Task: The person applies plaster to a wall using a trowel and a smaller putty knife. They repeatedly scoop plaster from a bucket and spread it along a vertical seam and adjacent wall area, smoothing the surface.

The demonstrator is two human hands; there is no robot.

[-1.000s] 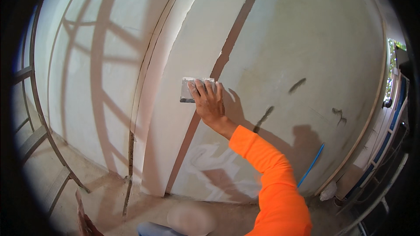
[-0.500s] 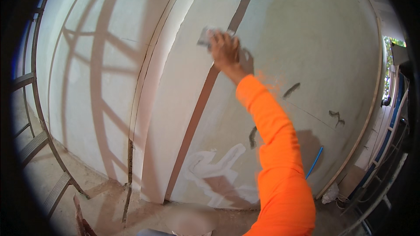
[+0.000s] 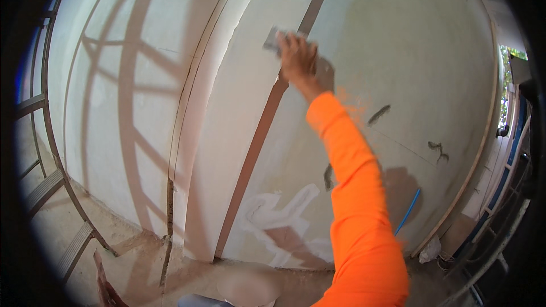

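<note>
My right hand [image 3: 298, 61], at the end of an orange sleeve [image 3: 355, 193], reaches up to the plastered wall [image 3: 387, 57]. Its fingers are bent over a thin, flat grey piece [image 3: 272, 40], pressed against the surface. One corner sticks out left of the fingertips; the palm side is hidden, so whether it is a blade or an abrasive sheet I cannot tell. Behind the hand runs a narrow brown vertical strip [image 3: 250, 167], a groove or bare band between pale plaster areas. My left hand is out of view.
A metal ladder [image 3: 45, 190] stands at the left, its shadow on the wall. White filler patches [image 3: 278, 210] and dark gouges [image 3: 379, 115] mark the plaster. A blue rod [image 3: 408, 212] leans low at right, near metal framing [image 3: 500, 250]. A blurred round shape [image 3: 250, 285] is below.
My right hand and the flat grey piece have shifted slightly right and up along the wall. The forearm has moved a little with them.
</note>
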